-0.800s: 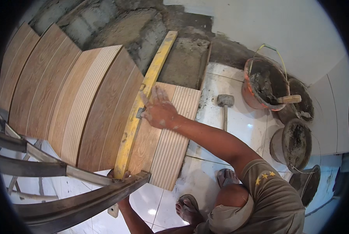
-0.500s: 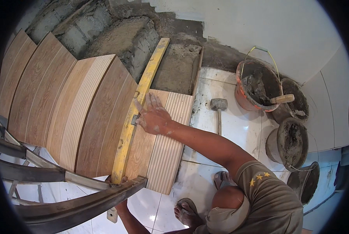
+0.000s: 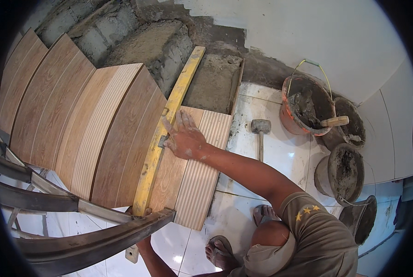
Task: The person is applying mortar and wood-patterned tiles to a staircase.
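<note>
Several fingers of the right hand fan wide here, flat on the pale wood-look tile, one of them stretched over onto the long yellow bar! Down at the bar's near end, it's the left hand, fingers closed around the end from both sides, the rest of it tucked behind a dark metal rail. And that bar runs lengthwise along the tile's inner edge, on up beside a bed of grey mortar. Brown plank-covered steps fill the left side. Over to the right, a mallet lies on white floor tiles; beyond it, an orange bucket holds mortar, wooden tool handle across its rim, dark buckets clustered just beside!
</note>
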Tool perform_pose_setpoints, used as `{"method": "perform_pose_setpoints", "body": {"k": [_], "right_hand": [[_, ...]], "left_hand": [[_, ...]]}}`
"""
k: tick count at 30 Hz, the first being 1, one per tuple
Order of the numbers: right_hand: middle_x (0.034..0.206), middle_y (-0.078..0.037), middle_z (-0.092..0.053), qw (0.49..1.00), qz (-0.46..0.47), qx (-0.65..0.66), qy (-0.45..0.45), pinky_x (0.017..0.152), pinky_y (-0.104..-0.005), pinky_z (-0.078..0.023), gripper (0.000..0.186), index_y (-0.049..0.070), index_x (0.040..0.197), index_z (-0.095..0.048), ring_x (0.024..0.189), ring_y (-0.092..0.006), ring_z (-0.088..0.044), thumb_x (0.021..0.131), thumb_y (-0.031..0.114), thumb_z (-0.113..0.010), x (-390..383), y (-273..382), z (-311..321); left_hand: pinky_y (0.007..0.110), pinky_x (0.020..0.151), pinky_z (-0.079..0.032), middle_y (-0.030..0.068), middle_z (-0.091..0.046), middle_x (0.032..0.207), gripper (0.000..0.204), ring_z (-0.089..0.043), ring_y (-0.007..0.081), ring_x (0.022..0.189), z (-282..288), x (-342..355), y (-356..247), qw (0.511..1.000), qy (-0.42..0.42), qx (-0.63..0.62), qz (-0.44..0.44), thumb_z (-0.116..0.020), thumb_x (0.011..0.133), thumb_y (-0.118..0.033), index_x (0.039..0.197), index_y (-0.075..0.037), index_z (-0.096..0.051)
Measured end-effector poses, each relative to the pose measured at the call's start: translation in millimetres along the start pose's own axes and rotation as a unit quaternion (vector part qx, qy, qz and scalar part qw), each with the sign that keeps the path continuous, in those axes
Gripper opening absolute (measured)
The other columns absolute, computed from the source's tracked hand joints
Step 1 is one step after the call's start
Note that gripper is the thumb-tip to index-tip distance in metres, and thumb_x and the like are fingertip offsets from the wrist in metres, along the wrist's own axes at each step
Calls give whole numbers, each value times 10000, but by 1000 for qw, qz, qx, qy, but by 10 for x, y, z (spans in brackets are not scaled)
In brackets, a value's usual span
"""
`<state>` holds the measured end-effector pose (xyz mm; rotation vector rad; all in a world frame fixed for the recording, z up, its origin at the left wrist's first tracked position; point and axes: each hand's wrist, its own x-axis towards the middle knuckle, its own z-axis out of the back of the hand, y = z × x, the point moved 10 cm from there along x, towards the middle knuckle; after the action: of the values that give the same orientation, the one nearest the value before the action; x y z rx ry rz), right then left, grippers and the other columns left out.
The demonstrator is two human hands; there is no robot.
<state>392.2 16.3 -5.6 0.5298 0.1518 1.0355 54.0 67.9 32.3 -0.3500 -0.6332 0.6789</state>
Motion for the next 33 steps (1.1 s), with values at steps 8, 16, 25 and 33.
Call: {"method": "perform_pose_setpoints", "body": {"k": [8, 16, 25, 33], "right_hand": [[1583, -407, -48, 1000, 2, -1, 0, 1235, -529, -35, 806, 87, 1610, -119, 1506, -519, -9, 1011, 457, -512, -9, -6, 24], [1578, -413, -54, 1000, 6, -3, 3, 1233, -531, -43, 800, 87, 1609, -126, 1504, -524, -17, 1013, 466, -502, -19, -21, -4], [1592, -378, -109, 1000, 8, 14, -17, 1233, -520, -92, 839, 70, 1595, -192, 1505, -507, -74, 969, 477, -575, -15, -15, 77], [1624, -287, -161, 1000, -19, 15, -9, 1236, -487, -129, 895, 74, 1591, -210, 1511, -446, -145, 931, 525, -612, -237, -374, 261]], "left_hand": [[381, 825, -497, 146, -631, 976, 516, -595, 285, 896, -20, 20, 3, 999, 19, -24, 16, -838, 831, -341, 1101, 30, -602], [391, 845, -496, 154, -632, 992, 508, -597, 300, 915, -37, 28, 16, 997, 19, -6, 70, -833, 834, -336, 1104, 25, -599], [402, 902, -490, 190, -665, 1122, 483, -624, 301, 1020, 61, -225, 326, 995, 34, 93, -29, -791, 868, -286, 1171, 42, -608], [361, 983, -470, 164, -666, 1180, 577, -623, 241, 1069, 1046, -1248, 1183, 952, 138, -18, 271, -824, 806, -176, 1270, 70, -586]]}}
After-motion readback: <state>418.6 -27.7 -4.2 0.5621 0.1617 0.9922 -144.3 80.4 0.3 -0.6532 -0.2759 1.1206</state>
